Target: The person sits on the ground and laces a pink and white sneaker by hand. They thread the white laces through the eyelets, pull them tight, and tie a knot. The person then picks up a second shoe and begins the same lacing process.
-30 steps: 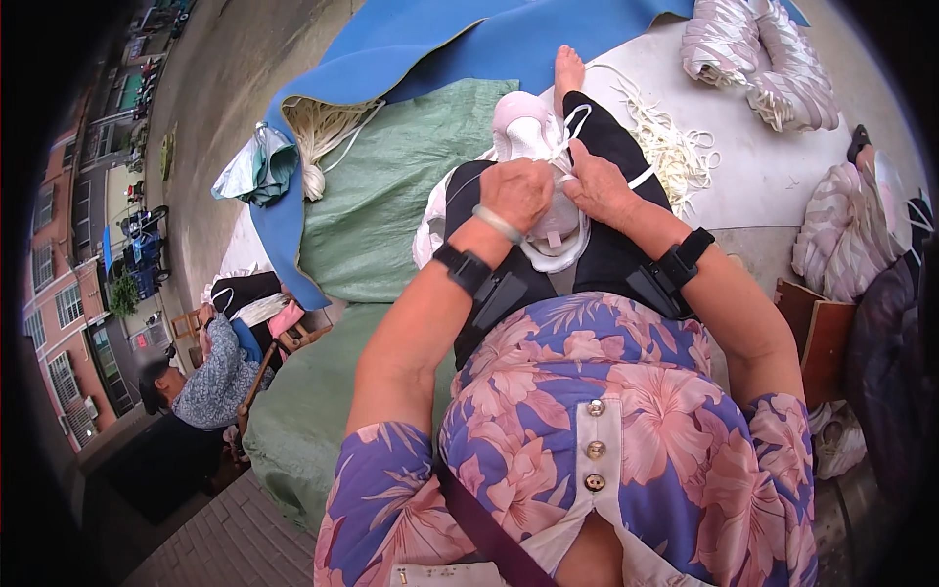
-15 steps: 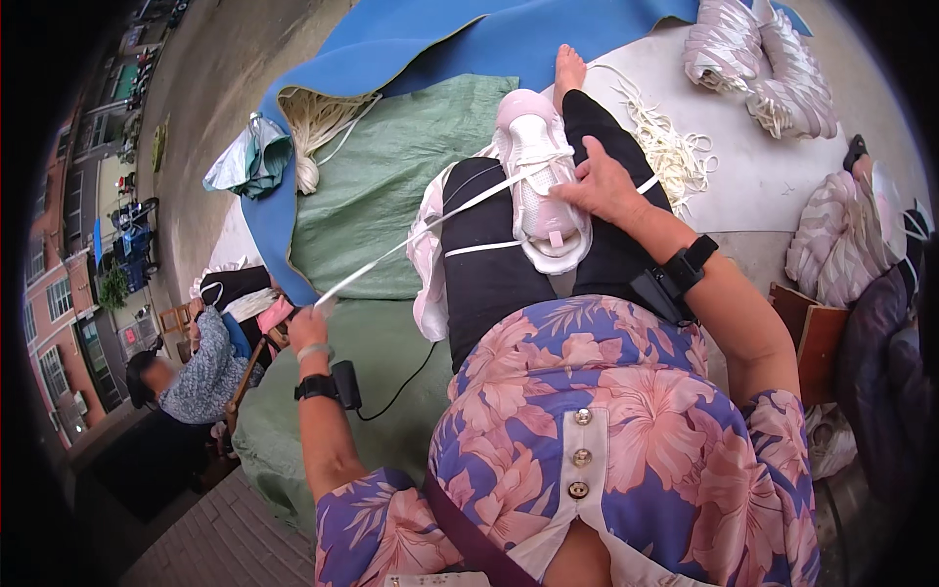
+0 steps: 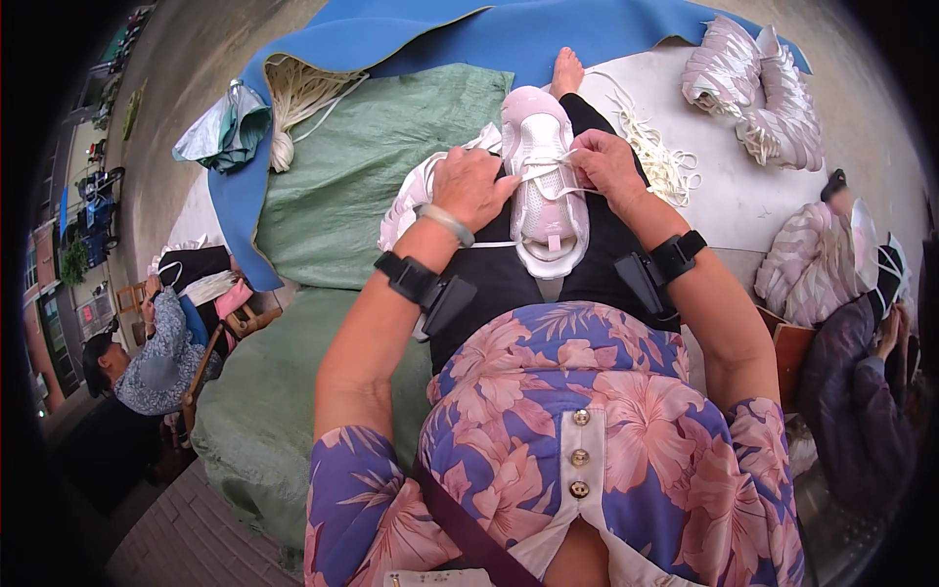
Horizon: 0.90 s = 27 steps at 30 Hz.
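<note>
The shoe (image 3: 541, 217) lies lengthwise on the lap, toe away from the body and heel toward it. The right hand (image 3: 604, 168) pinches the white lace (image 3: 536, 173) between thumb and fingertips at the shoe's right edge. The left hand (image 3: 473, 188) curls at the left edge, thumb toward the lace; whether its fingers grip is hard to tell. The shoe looks light, its mesh upper soft and its sole firmer, so the sole edges or heel offer a steady hold; the lace looks limp, best pinched near its end. The black trousers (image 3: 489, 284) slope off either side. A second pale shoe (image 3: 399, 213) crowds the left; loose laces (image 3: 665, 168) lie beyond the right hand, while above the green sheet (image 3: 357, 166) there is room to draw lace leftward.
</note>
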Tool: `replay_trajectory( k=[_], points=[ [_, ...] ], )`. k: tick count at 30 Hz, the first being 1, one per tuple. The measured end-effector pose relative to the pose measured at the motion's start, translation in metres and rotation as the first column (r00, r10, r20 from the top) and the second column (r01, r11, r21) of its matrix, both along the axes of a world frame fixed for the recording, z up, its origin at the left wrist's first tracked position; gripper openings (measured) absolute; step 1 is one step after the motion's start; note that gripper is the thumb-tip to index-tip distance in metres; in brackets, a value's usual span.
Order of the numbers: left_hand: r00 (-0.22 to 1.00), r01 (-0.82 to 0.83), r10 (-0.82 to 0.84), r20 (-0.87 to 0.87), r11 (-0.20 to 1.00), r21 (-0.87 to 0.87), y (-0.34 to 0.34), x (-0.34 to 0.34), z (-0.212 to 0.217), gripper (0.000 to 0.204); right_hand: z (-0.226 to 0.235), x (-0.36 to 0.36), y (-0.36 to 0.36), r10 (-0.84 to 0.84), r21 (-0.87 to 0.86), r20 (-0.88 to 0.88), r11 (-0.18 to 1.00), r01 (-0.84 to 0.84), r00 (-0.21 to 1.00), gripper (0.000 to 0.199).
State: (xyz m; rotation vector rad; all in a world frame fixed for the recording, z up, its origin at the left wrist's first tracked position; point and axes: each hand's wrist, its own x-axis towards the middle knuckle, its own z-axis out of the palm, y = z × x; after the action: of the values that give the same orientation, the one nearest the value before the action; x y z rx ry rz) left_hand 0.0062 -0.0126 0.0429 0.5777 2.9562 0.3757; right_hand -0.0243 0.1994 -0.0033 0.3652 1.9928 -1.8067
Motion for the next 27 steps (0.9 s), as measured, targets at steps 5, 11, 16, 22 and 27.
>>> replay_trajectory(
  k=[5, 11, 16, 22, 27],
  points=[
    [0.998, 0.055, -0.052, -0.040, 0.996, 0.077, 0.012, 0.001, -0.008, 0.026, 0.001, 0.003, -0.008, -0.192, -0.090, -0.062, 0.978, 0.186, 0.979, 0.012],
    [0.999, 0.027, -0.030, 0.017, 0.981, 0.191, 0.017, 0.010, -0.010, 0.019, 0.017, -0.004, -0.006, -0.077, -0.277, 0.265, 0.949, 0.152, 0.961, 0.008],
    [1.000, 0.020, -0.021, -0.001, 0.983, 0.182, 0.022, 0.013, -0.013, 0.016, 0.017, -0.017, 0.007, 0.133, -0.385, 0.342, 0.923, 0.010, 0.930, 0.015],
    [1.000, -0.002, 0.002, 0.002, 0.982, 0.189, 0.024, 0.016, -0.013, 0.016, 0.007, -0.004, 0.007, 0.258, 0.123, -0.225, 0.964, -0.236, 0.940, 0.016],
    [1.000, 0.000, 0.001, -0.007, 0.981, 0.192, 0.025, 0.017, -0.011, 0.016, 0.006, 0.005, 0.003, 0.341, 0.549, -0.535, 0.836, 0.012, 0.773, 0.009]
  ],
)
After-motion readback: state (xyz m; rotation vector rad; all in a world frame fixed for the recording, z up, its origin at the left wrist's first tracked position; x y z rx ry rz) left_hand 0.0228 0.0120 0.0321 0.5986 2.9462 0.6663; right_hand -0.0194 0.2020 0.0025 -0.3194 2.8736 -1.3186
